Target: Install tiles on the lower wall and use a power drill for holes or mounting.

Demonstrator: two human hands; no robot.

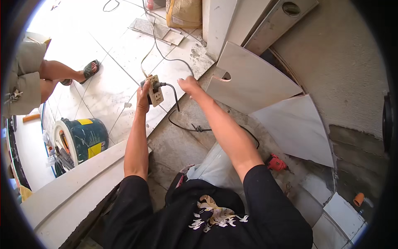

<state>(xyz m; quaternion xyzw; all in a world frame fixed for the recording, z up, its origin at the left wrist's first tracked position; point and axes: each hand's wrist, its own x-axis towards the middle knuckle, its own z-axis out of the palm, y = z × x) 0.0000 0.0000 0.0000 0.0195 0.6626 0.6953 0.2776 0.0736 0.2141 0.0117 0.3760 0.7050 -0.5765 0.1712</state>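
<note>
Left of centre, the left hand grips a socket block — black plug apparently seated; the right hand curls nearby, hold unclear — red drill, lower right, lies unused.

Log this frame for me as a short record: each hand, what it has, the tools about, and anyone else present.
Left hand: holding a pale socket block
Plug: dark, seated in the socket block
Right hand: apart from the socket block, next to a dark cable; grip on it unclear
Drill: red, on the floor, lower right
Bucket: dark green, tools inside, left side
Cut panels: two, pale, right side; the upper panel is notched
Other person: legs and a sandalled foot, upper left
</note>
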